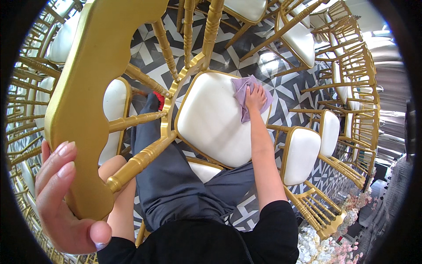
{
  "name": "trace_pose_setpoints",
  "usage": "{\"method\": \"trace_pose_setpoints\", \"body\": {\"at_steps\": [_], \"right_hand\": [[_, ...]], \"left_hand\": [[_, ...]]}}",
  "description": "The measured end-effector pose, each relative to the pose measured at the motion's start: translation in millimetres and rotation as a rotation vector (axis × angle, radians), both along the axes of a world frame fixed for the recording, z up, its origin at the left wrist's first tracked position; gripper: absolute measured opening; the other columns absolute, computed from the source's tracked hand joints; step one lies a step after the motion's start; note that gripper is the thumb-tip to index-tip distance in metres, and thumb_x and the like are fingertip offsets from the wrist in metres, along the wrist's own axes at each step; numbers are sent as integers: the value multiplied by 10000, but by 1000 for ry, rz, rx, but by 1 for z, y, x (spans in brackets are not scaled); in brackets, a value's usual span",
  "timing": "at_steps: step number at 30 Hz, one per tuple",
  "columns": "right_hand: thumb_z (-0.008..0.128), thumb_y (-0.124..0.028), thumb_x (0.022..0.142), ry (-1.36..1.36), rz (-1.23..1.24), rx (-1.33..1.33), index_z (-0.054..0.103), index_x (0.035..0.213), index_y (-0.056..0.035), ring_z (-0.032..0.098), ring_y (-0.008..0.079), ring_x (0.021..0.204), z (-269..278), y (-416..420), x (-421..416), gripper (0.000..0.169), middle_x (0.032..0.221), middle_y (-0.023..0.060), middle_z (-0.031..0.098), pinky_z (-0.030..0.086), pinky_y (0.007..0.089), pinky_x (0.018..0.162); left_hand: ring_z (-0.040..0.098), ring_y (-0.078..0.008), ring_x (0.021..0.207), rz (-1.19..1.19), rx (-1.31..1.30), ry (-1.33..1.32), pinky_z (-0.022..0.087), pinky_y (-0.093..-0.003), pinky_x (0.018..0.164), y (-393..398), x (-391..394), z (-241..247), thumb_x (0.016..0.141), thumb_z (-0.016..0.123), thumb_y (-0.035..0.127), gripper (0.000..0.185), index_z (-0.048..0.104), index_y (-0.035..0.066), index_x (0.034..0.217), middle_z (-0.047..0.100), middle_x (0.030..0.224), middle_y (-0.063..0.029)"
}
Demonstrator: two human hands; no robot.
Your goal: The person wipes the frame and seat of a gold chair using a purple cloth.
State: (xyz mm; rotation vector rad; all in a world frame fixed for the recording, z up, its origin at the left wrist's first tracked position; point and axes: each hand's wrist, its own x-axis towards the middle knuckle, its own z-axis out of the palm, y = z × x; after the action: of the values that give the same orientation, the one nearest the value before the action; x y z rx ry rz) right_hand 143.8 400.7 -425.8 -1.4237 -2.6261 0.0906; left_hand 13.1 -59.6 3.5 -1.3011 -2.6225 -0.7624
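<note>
A gold chair with turned spindles stands before me, its broad backrest top rail (89,66) close to the camera at the left. My left hand (66,201) grips the lower end of that rail, thumb on one side and fingers on the other. Under my right hand (256,98), a purple cloth (242,89) lies bunched and pressed against the far right corner of the white padded seat (214,118). The fingers of that hand are spread over the cloth.
Several more gold chairs with white seats surround me; one seat (301,156) is close by my right arm. Stacked or crowded chairs (366,82) line the right side. White and pink flowers (316,246) stand at the lower right. The floor (280,85) has patterned tiles.
</note>
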Motion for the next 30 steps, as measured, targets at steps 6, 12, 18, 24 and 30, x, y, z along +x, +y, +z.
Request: {"method": "trace_pose_setpoints", "body": {"at_steps": [6, 12, 18, 24, 30], "right_hand": [[405, -452, 852, -102, -67, -82, 448, 1258, -144, 287, 306, 1279, 6, -10, -35, 512, 1343, 100, 387, 186, 589, 1006], [447, -427, 808, 4, 205, -32, 474, 1240, -146, 329, 284, 1240, -6, -105, -114, 516, 1306, 87, 433, 143, 544, 1037], [511, -417, 770, 206, 543, -106, 539, 1119, -148, 418, 269, 1160, 0, -117, -120, 441, 1218, 83, 502, 194, 492, 1019], [512, -428, 790, 194, 370, 33, 543, 1116, -156, 437, 249, 1144, -5, -45, -68, 426, 1189, 54, 525, 219, 477, 1007], [499, -449, 803, 73, 91, -6, 507, 1177, -171, 409, 252, 1181, 2, 14, -3, 466, 1246, 67, 483, 240, 492, 1002]], "left_hand": [[546, -328, 1043, 43, 111, 35, 323, -496, 1007, 6, 6, -10, 922, 226, 513, 667, 440, -94, 1099, 534, 1097, -261], [562, -290, 928, 107, 254, 184, 409, -437, 893, 9, 2, -18, 913, 170, 534, 659, 441, -57, 1019, 538, 981, -213], [607, -221, 607, 347, 462, 478, 538, -326, 621, 42, 4, -32, 897, 190, 592, 694, 494, -18, 767, 540, 663, -114], [582, -309, 919, 98, 172, 116, 447, -446, 866, 2, 6, -10, 949, 249, 433, 554, 483, -63, 1027, 561, 984, -218], [567, -324, 961, 7, 71, 37, 415, -455, 901, -7, 3, -5, 945, 278, 415, 520, 461, -55, 1069, 556, 1019, -227]]}}
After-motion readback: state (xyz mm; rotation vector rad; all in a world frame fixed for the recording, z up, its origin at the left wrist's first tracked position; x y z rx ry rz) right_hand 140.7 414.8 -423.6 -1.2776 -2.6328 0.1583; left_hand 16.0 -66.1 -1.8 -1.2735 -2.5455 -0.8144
